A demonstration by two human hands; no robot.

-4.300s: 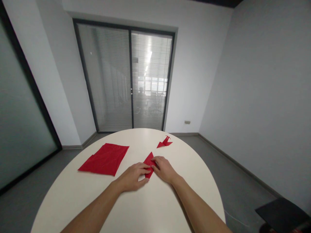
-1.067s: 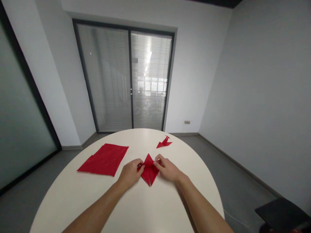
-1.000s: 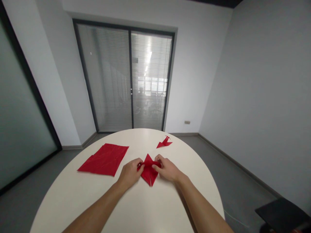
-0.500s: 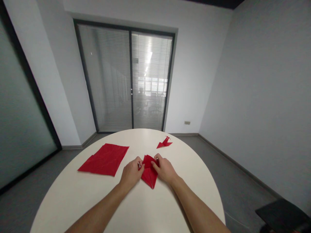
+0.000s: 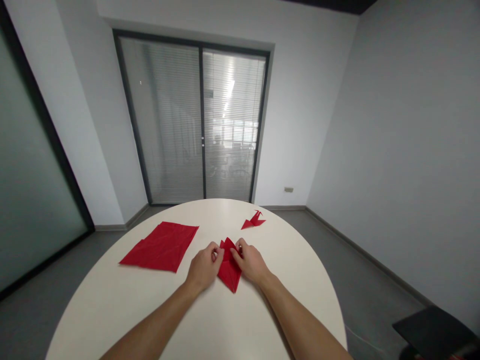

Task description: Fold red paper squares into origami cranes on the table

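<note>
A partly folded piece of red origami paper (image 5: 230, 276) lies between my hands, its lower point toward me and its upper flaps standing up. My left hand (image 5: 205, 265) pinches its left edge between thumb and curled fingers. On the other side, my right hand (image 5: 252, 261) grips the right edge, the thumb pressing over the front of the paper. The fingers behind the paper are partly hidden. A finished red paper crane (image 5: 254, 220) sits beyond my right hand, with its neck and tail pointing up.
A stack of flat red paper sheets (image 5: 161, 247) lies on the left of the round cream table (image 5: 210, 330). A black chair-like object (image 5: 435, 330) stands at the lower right. Beyond the table are glass panels with blinds (image 5: 202, 120).
My hands have drawn slightly closer together, narrowing the paper. Its upper flaps now stand more pointed, and the gap down its lower half has closed up.
</note>
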